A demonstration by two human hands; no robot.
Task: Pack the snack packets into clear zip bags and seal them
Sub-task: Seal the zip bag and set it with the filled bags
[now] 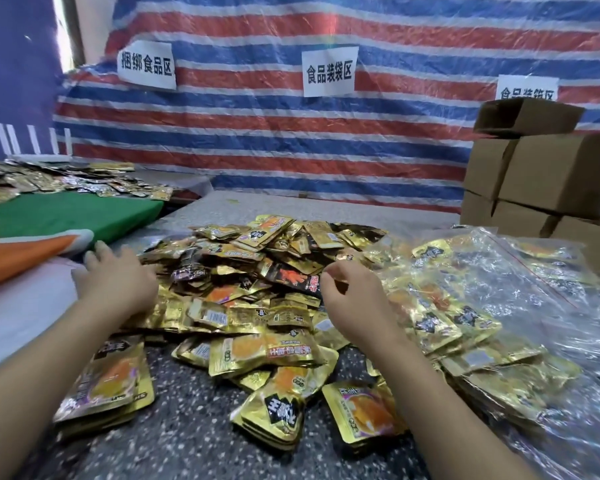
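We're seeing crinkly gold-foil snack packets point(257, 271) lying heaped on a speckled counter point(187, 438); left hand point(116, 278) resting flat, fingers spread; right hand point(352, 292) loosely curled, holding nothing; filled clear zip bags point(499, 306) lying just right.

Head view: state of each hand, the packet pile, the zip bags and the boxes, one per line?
left hand: open, fingers spread at pile's left edge
right hand: fingers curled over pile; grip unclear
snack packets: loose, heaped
zip bags: filled, lying flat; seal unclear
cardboard boxes: stacked, top one open
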